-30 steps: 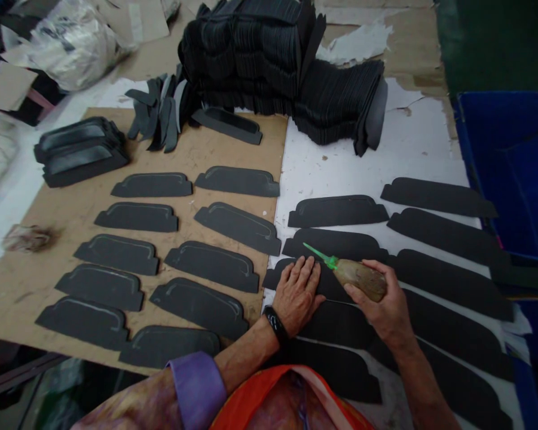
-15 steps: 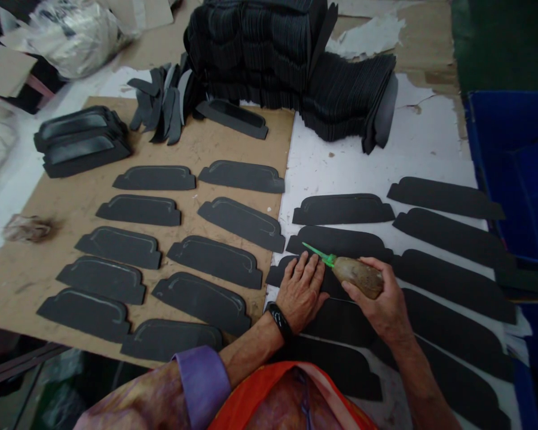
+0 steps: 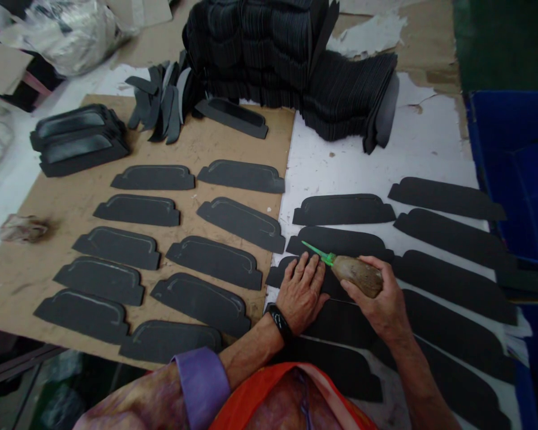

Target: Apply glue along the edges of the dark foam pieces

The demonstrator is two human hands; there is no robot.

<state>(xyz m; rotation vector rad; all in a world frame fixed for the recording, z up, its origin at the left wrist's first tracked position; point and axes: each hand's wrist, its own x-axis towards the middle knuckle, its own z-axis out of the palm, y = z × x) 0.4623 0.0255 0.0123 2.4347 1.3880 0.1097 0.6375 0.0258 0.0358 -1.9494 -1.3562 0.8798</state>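
Observation:
My right hand (image 3: pixel 383 301) is wrapped round a brownish bottle (image 3: pixel 356 276) with a green nozzle. Its tip points left, over a dark shaped piece (image 3: pixel 341 240) on the white sheet. Just left of the bottle, my left hand (image 3: pixel 301 289) lies with its fingers extended on another dark piece (image 3: pixel 275 275), pressing near its upper edge. A black bangle circles my left wrist. On the brown board, several dark pieces (image 3: pixel 215 261) carry pale curved lines along their upper edges.
Tall stacks of dark pieces (image 3: pixel 260 48) stand at the back. A smaller pile (image 3: pixel 78 140) and loose strips (image 3: pixel 164 101) lie at the left. Blue bins (image 3: pixel 515 173) flank the table's right side. A crumpled lump (image 3: pixel 23 229) rests on the board, and a plastic bag (image 3: pixel 74 36) sits behind.
The view has shifted very slightly. Both hands and the bottle stay in nearly the same place.

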